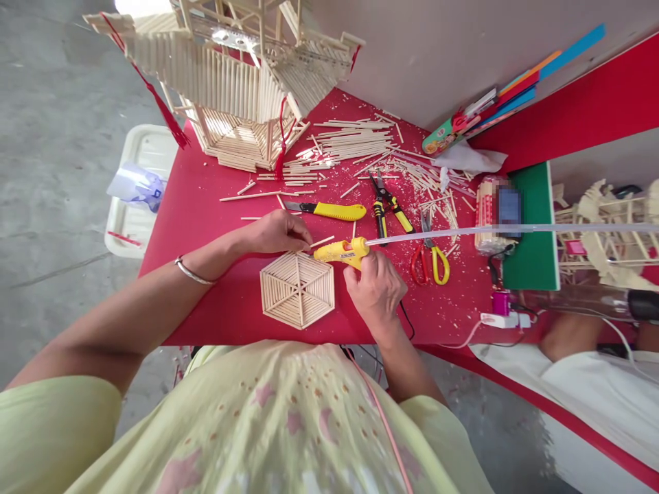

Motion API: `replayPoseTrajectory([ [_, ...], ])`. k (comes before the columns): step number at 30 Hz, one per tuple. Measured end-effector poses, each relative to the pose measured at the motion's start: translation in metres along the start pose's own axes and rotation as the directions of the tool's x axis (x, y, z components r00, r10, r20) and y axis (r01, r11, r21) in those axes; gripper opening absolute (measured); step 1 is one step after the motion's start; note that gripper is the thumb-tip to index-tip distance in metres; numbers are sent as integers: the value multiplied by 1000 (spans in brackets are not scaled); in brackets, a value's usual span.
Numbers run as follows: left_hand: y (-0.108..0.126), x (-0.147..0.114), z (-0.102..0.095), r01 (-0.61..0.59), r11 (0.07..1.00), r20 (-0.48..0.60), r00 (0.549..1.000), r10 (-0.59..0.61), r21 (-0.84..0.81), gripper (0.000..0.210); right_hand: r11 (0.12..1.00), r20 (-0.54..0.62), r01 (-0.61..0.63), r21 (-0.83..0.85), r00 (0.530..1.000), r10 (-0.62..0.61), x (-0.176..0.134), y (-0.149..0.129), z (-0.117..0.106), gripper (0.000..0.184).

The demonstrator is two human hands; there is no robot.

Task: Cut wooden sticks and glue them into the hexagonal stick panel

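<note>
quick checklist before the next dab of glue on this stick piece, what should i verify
1. Glue gun gripped in the right hand: ok.
2. Nozzle aimed at the stick by the left hand: ok.
3. Left fingertips clear of the nozzle: not ok, they sit very close to it.
4. Hexagon panel lying flat on the red table: ok.
5. Glue stick loaded in the back of the gun: ok.
6. Knife, pliers and scissors apart from both hands: ok.
</note>
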State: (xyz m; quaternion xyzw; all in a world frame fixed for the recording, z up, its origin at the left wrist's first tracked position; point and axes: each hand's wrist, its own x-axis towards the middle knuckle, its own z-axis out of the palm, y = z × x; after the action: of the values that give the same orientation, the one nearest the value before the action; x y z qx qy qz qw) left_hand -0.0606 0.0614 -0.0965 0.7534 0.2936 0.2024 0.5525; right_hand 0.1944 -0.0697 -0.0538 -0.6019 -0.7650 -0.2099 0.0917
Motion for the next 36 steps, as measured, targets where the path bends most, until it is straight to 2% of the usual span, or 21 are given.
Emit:
replayPoseTrajectory([
  [5, -1, 1, 2, -9, 999, -28, 1000, 10, 31, 17, 999, -11, -5, -38, 1000, 5, -9, 10, -6, 22],
  [10, -1, 2, 5, -68, 996, -32, 997, 70, 62, 15, 998, -49, -6, -65, 999, 2, -21, 21, -11, 19],
  [21, 1, 3, 7, -109, 989, 7, 994, 108, 100, 16, 995, -64, -17, -99, 998, 11, -29, 29, -13, 7],
  [28, 2, 3, 7, -86, 988, 13, 996, 85, 128, 15, 995, -51, -63, -72, 997, 59, -33, 28, -11, 17],
  [33, -1, 3, 9, -138, 980, 16, 990, 137, 143, 14, 983, -10, -181, -31, 984, 181, -38, 27, -10, 14],
  [36, 0, 3, 9, -169, 972, 37, 986, 165, 162, 15, 939, 65, -343, -22, 937, 344, -46, 29, -8, 27],
])
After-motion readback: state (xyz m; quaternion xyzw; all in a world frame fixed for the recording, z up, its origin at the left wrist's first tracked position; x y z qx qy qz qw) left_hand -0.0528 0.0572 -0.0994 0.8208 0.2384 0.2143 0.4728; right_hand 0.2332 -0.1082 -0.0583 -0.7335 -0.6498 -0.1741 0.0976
